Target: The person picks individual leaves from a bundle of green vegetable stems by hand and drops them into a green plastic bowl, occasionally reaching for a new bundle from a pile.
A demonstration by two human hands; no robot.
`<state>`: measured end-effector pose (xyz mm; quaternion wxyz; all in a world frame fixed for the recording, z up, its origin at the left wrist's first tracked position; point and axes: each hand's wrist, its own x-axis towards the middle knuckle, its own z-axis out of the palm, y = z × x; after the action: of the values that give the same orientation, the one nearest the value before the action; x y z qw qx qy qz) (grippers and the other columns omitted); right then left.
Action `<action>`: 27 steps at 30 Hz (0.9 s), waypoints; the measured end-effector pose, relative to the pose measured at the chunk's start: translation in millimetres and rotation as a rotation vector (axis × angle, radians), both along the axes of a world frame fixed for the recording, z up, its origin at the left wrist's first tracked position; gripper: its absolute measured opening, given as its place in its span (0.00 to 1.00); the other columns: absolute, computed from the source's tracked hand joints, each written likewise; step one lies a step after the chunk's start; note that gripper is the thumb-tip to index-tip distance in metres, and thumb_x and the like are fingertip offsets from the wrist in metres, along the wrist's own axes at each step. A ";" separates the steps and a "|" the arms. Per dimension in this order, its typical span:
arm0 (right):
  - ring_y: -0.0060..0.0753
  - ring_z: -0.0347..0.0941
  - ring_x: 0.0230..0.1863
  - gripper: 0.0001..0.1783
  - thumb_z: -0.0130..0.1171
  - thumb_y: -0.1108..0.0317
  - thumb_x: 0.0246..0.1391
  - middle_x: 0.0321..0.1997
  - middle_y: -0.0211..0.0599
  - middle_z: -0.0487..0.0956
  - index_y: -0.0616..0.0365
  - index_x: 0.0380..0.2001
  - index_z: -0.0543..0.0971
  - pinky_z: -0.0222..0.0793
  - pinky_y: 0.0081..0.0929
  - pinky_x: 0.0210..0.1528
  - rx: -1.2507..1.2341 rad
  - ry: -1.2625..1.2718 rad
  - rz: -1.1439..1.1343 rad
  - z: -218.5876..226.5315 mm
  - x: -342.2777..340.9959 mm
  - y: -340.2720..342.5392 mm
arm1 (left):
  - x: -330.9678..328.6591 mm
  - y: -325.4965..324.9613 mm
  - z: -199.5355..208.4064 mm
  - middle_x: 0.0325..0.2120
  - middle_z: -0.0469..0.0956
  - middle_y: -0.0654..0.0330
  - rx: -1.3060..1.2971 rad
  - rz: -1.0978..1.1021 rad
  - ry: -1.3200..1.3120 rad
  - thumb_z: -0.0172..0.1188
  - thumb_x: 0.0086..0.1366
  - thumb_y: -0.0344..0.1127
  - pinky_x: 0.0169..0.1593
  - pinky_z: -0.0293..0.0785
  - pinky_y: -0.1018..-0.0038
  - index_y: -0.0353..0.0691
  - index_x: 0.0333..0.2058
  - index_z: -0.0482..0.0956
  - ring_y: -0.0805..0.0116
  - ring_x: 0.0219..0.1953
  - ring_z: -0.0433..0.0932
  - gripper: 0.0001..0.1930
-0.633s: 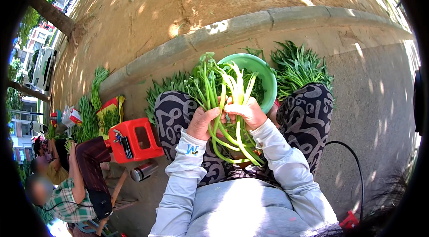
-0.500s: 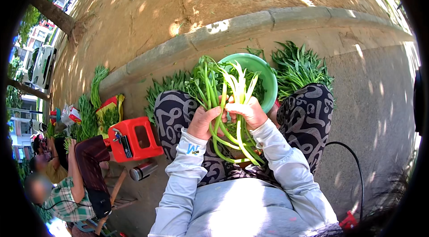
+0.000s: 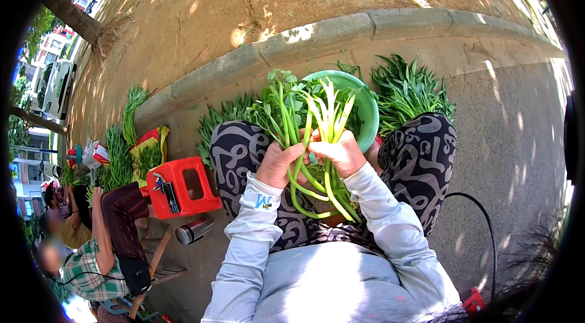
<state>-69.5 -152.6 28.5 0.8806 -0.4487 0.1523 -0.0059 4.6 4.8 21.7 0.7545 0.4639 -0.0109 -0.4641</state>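
My left hand is closed around long green vegetable stems with leafy tops, held between my knees. Beside it, my right hand grips a paler bunch of stems, thumb pressed on top. The fingertips of both hands nearly meet, and the lower stems curve down toward my lap. Just beyond the hands stands a light green basin, partly covered by the leaves. Leafy greens lie in a pile right of the basin and another pile by my left knee.
At my left are a red plastic stool carrying a dark device, and a metal flask. A seated person in a checked shirt is farther left, near more greens. A curb runs beyond; a black cable lies right.
Both hands keep their grip in nearly the same place. The stems and leafy tops have shifted slightly, the lower ends moving a little to the right.
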 end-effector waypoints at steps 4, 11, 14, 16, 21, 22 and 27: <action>0.24 0.75 0.26 0.13 0.57 0.77 0.45 0.26 0.38 0.78 0.69 0.37 0.75 0.71 0.19 0.27 -0.029 0.001 -0.013 5.7 -0.4 1.0 | -2.0 -0.8 -2.1 0.35 0.75 0.62 0.029 0.010 0.008 0.59 0.57 0.31 0.38 0.70 0.78 0.35 0.48 0.71 0.74 0.32 0.73 0.19; 0.21 0.73 0.23 0.13 0.55 0.75 0.47 0.25 0.36 0.77 0.69 0.37 0.77 0.70 0.18 0.25 -0.253 0.039 0.039 15.6 4.2 1.9 | -1.8 -1.6 -2.7 0.34 0.75 0.64 0.081 -0.034 -0.043 0.59 0.57 0.32 0.37 0.71 0.78 0.36 0.47 0.72 0.75 0.32 0.73 0.18; 0.21 0.72 0.22 0.12 0.55 0.75 0.46 0.25 0.35 0.77 0.69 0.36 0.77 0.68 0.18 0.23 -0.183 0.017 0.052 11.9 2.9 -0.6 | -2.9 -6.0 1.6 0.32 0.75 0.65 0.146 -0.032 -0.049 0.59 0.58 0.32 0.35 0.69 0.79 0.36 0.46 0.73 0.76 0.30 0.72 0.17; 0.21 0.71 0.20 0.10 0.55 0.75 0.46 0.24 0.33 0.76 0.68 0.34 0.77 0.67 0.18 0.22 -0.020 -0.001 0.027 -1.8 3.2 0.3 | -4.3 -10.2 5.4 0.29 0.73 0.65 0.167 -0.020 -0.065 0.59 0.58 0.34 0.28 0.69 0.80 0.38 0.46 0.73 0.77 0.27 0.72 0.17; 0.20 0.67 0.16 0.07 0.60 0.72 0.46 0.20 0.28 0.72 0.62 0.28 0.74 0.63 0.17 0.18 0.038 0.122 -0.156 -12.5 5.3 -6.0 | -2.9 -6.9 5.3 0.24 0.71 0.63 0.138 0.016 -0.048 0.59 0.58 0.38 0.17 0.72 0.80 0.40 0.48 0.70 0.75 0.22 0.72 0.19; 0.20 0.67 0.16 0.07 0.61 0.71 0.47 0.20 0.28 0.72 0.62 0.29 0.74 0.62 0.17 0.17 0.043 0.165 -0.200 -13.3 6.3 -8.4 | -2.9 -6.1 5.7 0.24 0.71 0.63 0.128 0.024 -0.038 0.59 0.58 0.37 0.17 0.73 0.79 0.40 0.48 0.70 0.75 0.21 0.72 0.19; 0.20 0.69 0.18 0.08 0.60 0.69 0.49 0.23 0.31 0.75 0.62 0.31 0.76 0.64 0.17 0.18 0.077 0.244 -0.209 -7.5 7.7 -13.3 | -3.1 -3.5 4.2 0.25 0.72 0.62 0.073 -0.020 -0.066 0.59 0.57 0.37 0.18 0.74 0.78 0.39 0.48 0.69 0.74 0.21 0.73 0.20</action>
<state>-61.8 -165.9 21.0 0.8667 -0.3938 0.3039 -0.0372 1.5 1.3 26.0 0.7316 0.5061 -0.0233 -0.4560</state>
